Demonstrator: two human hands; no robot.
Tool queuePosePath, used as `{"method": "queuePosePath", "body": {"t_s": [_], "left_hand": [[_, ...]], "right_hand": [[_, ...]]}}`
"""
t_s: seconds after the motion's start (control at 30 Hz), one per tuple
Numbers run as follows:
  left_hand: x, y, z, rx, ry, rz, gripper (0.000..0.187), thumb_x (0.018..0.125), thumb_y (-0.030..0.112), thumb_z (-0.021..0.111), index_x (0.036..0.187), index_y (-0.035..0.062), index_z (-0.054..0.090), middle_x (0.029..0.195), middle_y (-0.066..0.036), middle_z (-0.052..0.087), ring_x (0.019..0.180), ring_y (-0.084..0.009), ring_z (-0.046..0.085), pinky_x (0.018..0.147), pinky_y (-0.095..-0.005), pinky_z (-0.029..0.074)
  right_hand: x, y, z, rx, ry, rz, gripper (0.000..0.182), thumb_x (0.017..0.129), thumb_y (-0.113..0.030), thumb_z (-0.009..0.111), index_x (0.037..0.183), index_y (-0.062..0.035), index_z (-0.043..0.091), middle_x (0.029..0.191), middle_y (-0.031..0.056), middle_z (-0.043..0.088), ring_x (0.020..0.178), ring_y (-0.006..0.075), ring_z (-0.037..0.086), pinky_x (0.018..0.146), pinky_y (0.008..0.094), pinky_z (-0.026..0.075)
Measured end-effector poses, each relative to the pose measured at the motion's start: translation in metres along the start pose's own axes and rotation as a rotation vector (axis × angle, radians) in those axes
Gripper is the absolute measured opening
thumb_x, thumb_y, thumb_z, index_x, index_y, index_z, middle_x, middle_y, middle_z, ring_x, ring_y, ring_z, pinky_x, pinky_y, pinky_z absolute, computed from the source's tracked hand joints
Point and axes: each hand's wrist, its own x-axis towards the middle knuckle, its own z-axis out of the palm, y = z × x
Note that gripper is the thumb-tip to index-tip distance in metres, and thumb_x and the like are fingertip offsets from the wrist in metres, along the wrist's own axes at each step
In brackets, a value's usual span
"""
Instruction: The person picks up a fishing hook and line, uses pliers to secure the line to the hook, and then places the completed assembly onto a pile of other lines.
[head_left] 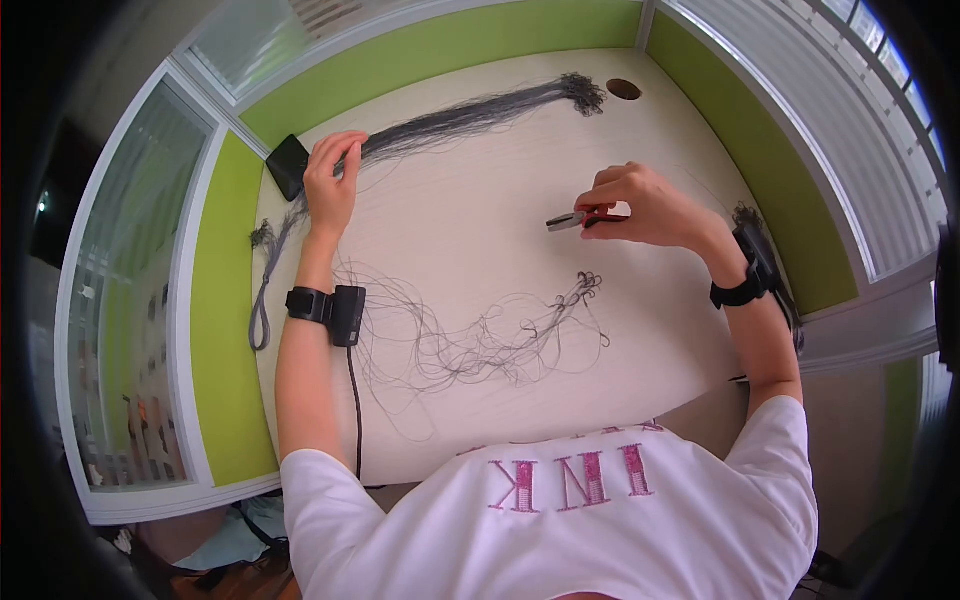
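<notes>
My left hand (333, 185) is over the left part of the desk, at the left end of a long bundle of dark strands (450, 122); its fingers are bent together, and what they hold is too small to make out. In my right hand (640, 205) is a pair of pliers (568, 221) with dark and red handles, its metal jaws pointing left above the desk. Nearer to me lies a loose tangle of thin dark strands (450, 350), with several small hooks (585, 285) gathered at its right end.
Green partitions (225, 330) enclose the pale desk (480, 220). A black object (288, 167) stands at the left edge, near a looped strand bundle (262, 310). A round hole (624, 90) is at the back right. Another dark cluster (746, 215) lies by my right wrist.
</notes>
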Motion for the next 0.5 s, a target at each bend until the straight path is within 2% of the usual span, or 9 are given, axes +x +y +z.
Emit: {"method": "queuePosePath", "body": {"t_s": [0.07,0.13,0.2,0.27,0.33,0.4,0.5], "left_hand": [[0.007,0.018,-0.007,-0.138,0.001,-0.165,0.015,0.094,0.010,0.058,0.098,0.0004,0.069,0.103,-0.008,0.069,0.100,-0.0181,0.063,0.090,-0.0288,0.046],[0.012,0.046,-0.015,-0.141,-0.009,-0.193,0.017,0.096,0.011,0.057,0.100,0.0002,0.069,0.103,-0.007,0.069,0.099,-0.0160,0.063,0.090,-0.0272,0.045],[0.010,0.086,-0.024,-0.212,-0.188,-0.238,0.015,0.094,0.011,0.059,0.100,0.0003,0.069,0.102,-0.008,0.069,0.097,-0.0167,0.063,0.089,-0.0276,0.046],[0.001,0.131,-0.030,-0.272,-0.420,-0.220,0.013,0.091,0.010,0.063,0.099,0.0015,0.069,0.100,-0.008,0.069,0.094,-0.0187,0.064,0.088,-0.0287,0.047],[-0.016,0.163,-0.027,-0.252,-0.573,-0.105,0.013,0.086,0.011,0.068,0.096,0.0030,0.069,0.098,-0.008,0.068,0.093,-0.0217,0.063,0.085,-0.0310,0.049],[-0.038,0.179,-0.014,-0.211,-0.649,0.027,0.014,0.083,0.012,0.071,0.095,0.0040,0.070,0.097,-0.007,0.067,0.093,-0.0238,0.062,0.083,-0.0328,0.049],[-0.055,0.192,0.002,-0.285,-0.746,-0.010,0.017,0.081,0.014,0.073,0.095,0.0043,0.070,0.098,-0.006,0.065,0.094,-0.0230,0.060,0.082,-0.0339,0.050]], "right_hand": [[-0.016,-0.008,0.012,0.026,-0.100,-0.081,0.024,0.075,-0.017,0.078,0.096,-0.0050,0.073,0.078,0.0053,0.066,0.072,0.0218,0.060,0.078,0.0348,0.047],[-0.023,-0.015,0.018,0.005,-0.101,-0.107,0.024,0.075,-0.016,0.078,0.095,-0.0051,0.072,0.078,0.0049,0.066,0.075,0.0221,0.061,0.079,0.0341,0.047],[-0.024,-0.020,0.022,0.003,-0.155,-0.136,0.022,0.075,-0.017,0.077,0.094,-0.0058,0.072,0.082,0.0043,0.066,0.080,0.0221,0.060,0.082,0.0336,0.046],[-0.027,-0.020,0.031,-0.062,-0.121,-0.179,0.020,0.075,-0.020,0.077,0.091,-0.0078,0.072,0.080,0.0046,0.065,0.081,0.0223,0.061,0.084,0.0337,0.045],[-0.031,-0.020,0.039,-0.129,-0.071,-0.213,0.019,0.076,-0.024,0.076,0.088,-0.0099,0.072,0.078,0.0049,0.065,0.082,0.0225,0.062,0.085,0.0339,0.045],[-0.037,-0.019,0.045,-0.181,-0.001,-0.216,0.019,0.074,-0.025,0.077,0.086,-0.0105,0.072,0.077,0.0042,0.063,0.083,0.0225,0.061,0.086,0.0329,0.045],[-0.042,-0.016,0.043,-0.198,0.038,-0.206,0.021,0.073,-0.026,0.077,0.087,-0.0106,0.072,0.076,0.0036,0.063,0.081,0.0218,0.061,0.084,0.0329,0.045]]}}
